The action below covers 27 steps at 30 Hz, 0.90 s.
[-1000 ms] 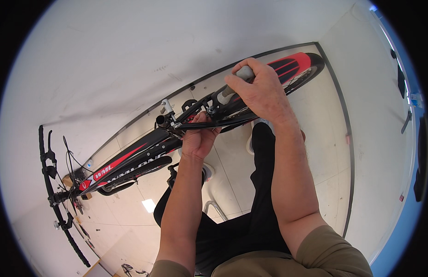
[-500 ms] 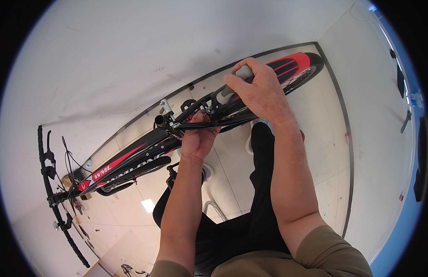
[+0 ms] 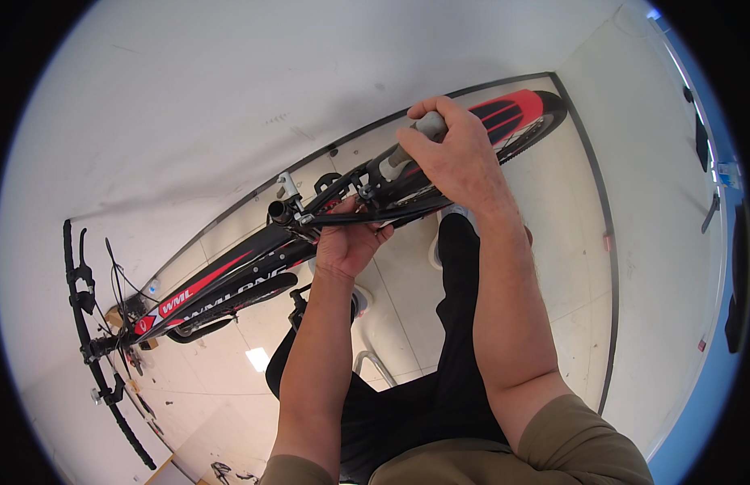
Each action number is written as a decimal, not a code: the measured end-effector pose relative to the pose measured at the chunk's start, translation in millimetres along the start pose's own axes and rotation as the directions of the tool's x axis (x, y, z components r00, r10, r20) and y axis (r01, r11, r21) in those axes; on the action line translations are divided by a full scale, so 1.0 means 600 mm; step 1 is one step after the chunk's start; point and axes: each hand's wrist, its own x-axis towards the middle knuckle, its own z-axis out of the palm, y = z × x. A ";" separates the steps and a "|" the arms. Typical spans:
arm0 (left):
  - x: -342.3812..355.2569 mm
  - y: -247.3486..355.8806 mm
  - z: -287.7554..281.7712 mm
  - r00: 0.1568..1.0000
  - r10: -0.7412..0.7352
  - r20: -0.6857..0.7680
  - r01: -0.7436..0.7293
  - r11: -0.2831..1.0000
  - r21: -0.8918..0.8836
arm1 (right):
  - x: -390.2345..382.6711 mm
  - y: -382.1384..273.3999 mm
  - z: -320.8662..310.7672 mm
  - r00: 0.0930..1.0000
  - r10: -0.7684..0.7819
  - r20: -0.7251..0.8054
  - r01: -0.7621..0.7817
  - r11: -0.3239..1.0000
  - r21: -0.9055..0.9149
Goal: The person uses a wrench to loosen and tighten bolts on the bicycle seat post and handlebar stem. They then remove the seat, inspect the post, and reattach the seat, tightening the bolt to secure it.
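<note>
A black bicycle with red and white markings [image 3: 201,283] stands along the wall, its handlebar at the left. My right hand [image 3: 464,153] is closed around the rounded grey handle of a tool [image 3: 399,158]; the handle points down toward the front end of the rear mudguard [image 3: 504,117], and its lower end is hard to make out. My left hand [image 3: 346,242] is palm up under the rear frame tubes [image 3: 346,217], just behind the open seat tube [image 3: 279,212]. Its fingers curl behind the tubes, which hide whatever they hold. A silver clamp lever [image 3: 288,186] is beside the seat tube.
The drop handlebar [image 3: 82,299] with levers and loose cables reaches to the left. A white wall [image 3: 229,97] runs along the bicycle's far side. A bent metal tube [image 3: 375,365] is on the floor between my legs. Small parts [image 3: 221,470] lie at the lower left.
The grey handle and my right hand have shifted very slightly. The fingertips of my left hand have moved a little to the right under the tubes.
</note>
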 end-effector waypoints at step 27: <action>0.010 -0.014 0.004 0.990 0.062 -0.129 -0.055 0.997 0.054 | 0.004 0.011 0.011 1.000 -0.009 -0.012 0.010 0.994 0.111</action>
